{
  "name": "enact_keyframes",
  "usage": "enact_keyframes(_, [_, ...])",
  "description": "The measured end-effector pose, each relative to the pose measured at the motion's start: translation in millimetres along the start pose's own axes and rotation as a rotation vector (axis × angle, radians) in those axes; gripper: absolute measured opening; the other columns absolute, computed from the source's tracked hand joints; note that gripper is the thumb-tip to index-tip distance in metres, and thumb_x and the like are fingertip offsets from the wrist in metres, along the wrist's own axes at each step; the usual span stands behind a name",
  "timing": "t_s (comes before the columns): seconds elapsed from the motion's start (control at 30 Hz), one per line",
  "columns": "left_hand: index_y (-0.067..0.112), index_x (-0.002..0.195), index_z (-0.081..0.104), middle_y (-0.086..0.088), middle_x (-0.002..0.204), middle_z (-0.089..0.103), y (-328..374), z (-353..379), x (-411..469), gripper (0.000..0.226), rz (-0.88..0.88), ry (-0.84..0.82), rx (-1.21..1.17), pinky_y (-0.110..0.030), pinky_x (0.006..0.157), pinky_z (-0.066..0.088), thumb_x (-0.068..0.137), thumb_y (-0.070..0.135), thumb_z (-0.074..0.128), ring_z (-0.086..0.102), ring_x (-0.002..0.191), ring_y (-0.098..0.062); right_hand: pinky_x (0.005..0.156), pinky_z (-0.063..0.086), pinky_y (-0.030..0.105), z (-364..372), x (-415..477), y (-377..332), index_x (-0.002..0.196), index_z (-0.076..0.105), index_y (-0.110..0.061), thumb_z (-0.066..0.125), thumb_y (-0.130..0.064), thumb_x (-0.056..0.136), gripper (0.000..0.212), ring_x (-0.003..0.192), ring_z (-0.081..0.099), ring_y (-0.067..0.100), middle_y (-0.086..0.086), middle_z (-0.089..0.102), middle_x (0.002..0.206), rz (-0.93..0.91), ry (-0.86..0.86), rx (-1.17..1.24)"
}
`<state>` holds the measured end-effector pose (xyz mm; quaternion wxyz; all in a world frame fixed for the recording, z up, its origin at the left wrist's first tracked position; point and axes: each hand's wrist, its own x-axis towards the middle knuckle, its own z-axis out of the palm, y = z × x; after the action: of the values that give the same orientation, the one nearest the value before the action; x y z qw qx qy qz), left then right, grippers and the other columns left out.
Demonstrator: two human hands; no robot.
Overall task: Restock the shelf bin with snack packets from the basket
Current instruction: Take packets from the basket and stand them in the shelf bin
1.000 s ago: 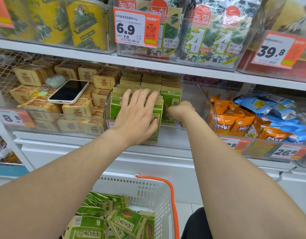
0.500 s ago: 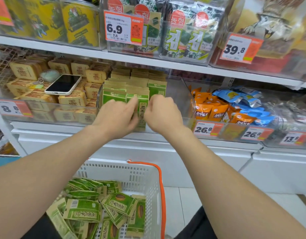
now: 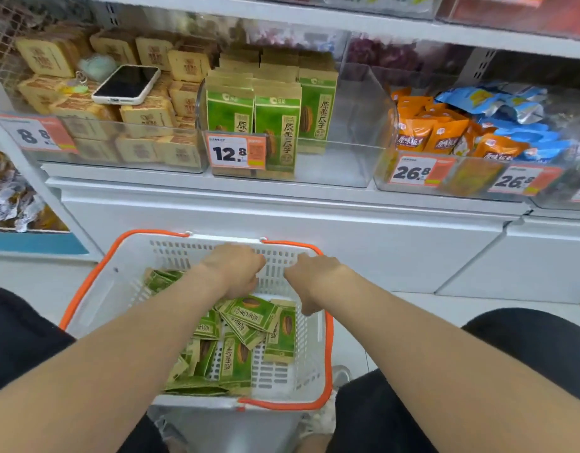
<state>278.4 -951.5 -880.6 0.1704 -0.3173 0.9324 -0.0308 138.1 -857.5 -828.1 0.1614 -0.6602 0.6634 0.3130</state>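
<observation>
1. Starting far left: tan packets (image 3: 144,117) are stacked in the neighbouring bin, and a phone (image 3: 126,85) is laid on top of them. Not task items.
2. The shelf bin (image 3: 334,165) is clear-walled, with a price tag (image 3: 238,153) clipped to its front left. Stocked packets (image 3: 277,125) are stood upright in rows at the left and back. The right front is seen bare, so room for more is judged to be left.
3. The basket (image 3: 113,291), white with orange handles, is set below the shelf between the person's knees. The snack packets (image 3: 252,313) are piled loose in it, lying flat and crisscrossed.
4. The left hand (image 3: 233,269) is lowered into the far end of the basket, knuckles up. Its fingers are bent down out of sight toward the pile, so whether a packet is pinched cannot be told.
5. Handling, judged: the packets look light, flat and crinkly, and probably a bit slick. They are best taken across the flat faces or by a long edge. Several could be gathered at once if squared up first. Hard squeezing is to be avoided, as the contents may be crushed.
6. The right hand (image 3: 314,276) is held just beside the left, by the far right inner wall. Its fingers are turned down and hidden, so its grip cannot be told either.
7. Far right: orange packs (image 3: 445,135) and blue packs (image 3: 517,106) are heaped in the next bin. They are ignored.
</observation>
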Motion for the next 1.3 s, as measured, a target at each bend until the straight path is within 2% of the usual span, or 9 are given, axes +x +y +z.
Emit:
enact_keyframes(0.1, [0.02,0.126,0.063,-0.006,0.122,0.065,7,40,10,0.028,0.016,-0.055,0.16,-0.041,0.094,0.049,0.099,0.016,0.056,0.061,0.111,-0.027,0.085,0.055,0.044,15,11,-9,0.145,0.049,-0.017,0.092,-0.026,0.076,0.082,0.112,0.058,0.029,0.006,0.051,0.134,-0.096,-0.187,-0.118])
enact_keyframes(0.27, [0.018,0.136,0.06,-0.007,0.142,0.059,15,94,32,0.045,0.062,-0.156,0.108,-0.043,0.104,0.05,0.092,0.005,0.064,0.055,0.129,-0.027,0.071,0.042,0.033,29,15,-27,0.124,0.061,-0.003,0.062,0.003,0.095,0.03,0.091,0.051,0.026,0.004,0.056,0.1,-0.332,0.01,-0.208])
enact_keyframes(0.4, [0.016,0.15,0.049,-0.012,0.153,0.049,26,118,56,0.062,0.092,-0.265,0.027,-0.048,0.106,0.05,0.092,-0.001,0.065,0.053,0.137,-0.032,0.076,0.042,0.036,40,34,-42,0.129,0.061,-0.007,0.063,0.001,0.096,0.034,0.099,0.048,0.026,0.008,0.058,0.129,-0.329,-0.021,-0.1])
enact_keyframes(0.53, [0.013,0.153,0.045,-0.013,0.157,0.048,46,122,72,0.046,0.079,-0.365,0.038,-0.045,0.114,0.045,0.107,0.009,0.042,0.052,0.14,-0.033,0.08,0.038,0.038,39,58,-34,0.133,0.058,-0.006,0.048,-0.012,0.106,0.029,0.093,0.044,0.026,0.003,0.043,0.082,-0.246,-0.009,0.051])
enact_keyframes(0.67, [0.015,0.165,0.023,-0.008,0.17,0.027,67,121,75,0.053,0.175,-0.406,0.061,-0.047,0.125,0.027,0.113,0.014,0.033,0.028,0.156,-0.031,0.103,0.042,0.042,43,78,-19,0.155,0.037,-0.01,0.032,-0.015,0.109,0.046,0.135,0.046,0.034,0.011,0.052,0.141,-0.113,-0.106,-0.062])
enact_keyframes(0.9, [0.017,0.153,0.042,-0.009,0.152,0.043,58,146,67,0.057,0.113,-0.377,0.025,-0.049,0.112,0.041,0.099,0.02,0.06,0.041,0.14,-0.031,0.087,0.043,0.04,38,74,-16,0.146,0.049,-0.011,0.043,-0.011,0.107,0.039,0.12,0.053,0.03,0.003,0.048,0.097,-0.153,-0.113,-0.074])
enact_keyframes(1.03, [0.022,0.156,0.036,-0.006,0.154,0.037,49,148,63,0.081,0.145,-0.257,0.036,-0.047,0.116,0.037,0.088,0.049,0.071,0.036,0.142,-0.03,0.084,0.04,0.037,34,70,-19,0.149,0.045,-0.013,0.053,-0.011,0.103,0.046,0.117,0.054,0.026,0.006,0.055,0.127,-0.168,-0.076,0.003])
enact_keyframes(1.2, [0.03,0.098,0.052,0.01,0.09,0.065,46,126,58,0.05,-0.089,0.019,-0.645,-0.037,0.075,0.058,0.072,0.07,0.064,0.066,0.084,-0.017,0.09,0.043,0.035,19,66,-10,0.121,0.055,-0.02,0.061,-0.017,0.098,0.024,0.101,0.054,0.023,-0.003,0.051,0.096,-0.055,0.026,0.057])
enact_keyframes(1.3, [0.021,0.109,0.043,0.002,0.088,0.066,44,91,48,0.058,-0.318,0.174,-1.163,-0.03,0.058,0.048,0.077,0.049,0.083,0.065,0.075,-0.015,0.097,0.052,0.042,1,56,0,0.104,0.06,-0.021,0.062,-0.016,0.094,0.012,0.113,0.062,0.023,-0.004,0.05,0.09,0.087,0.155,0.114])
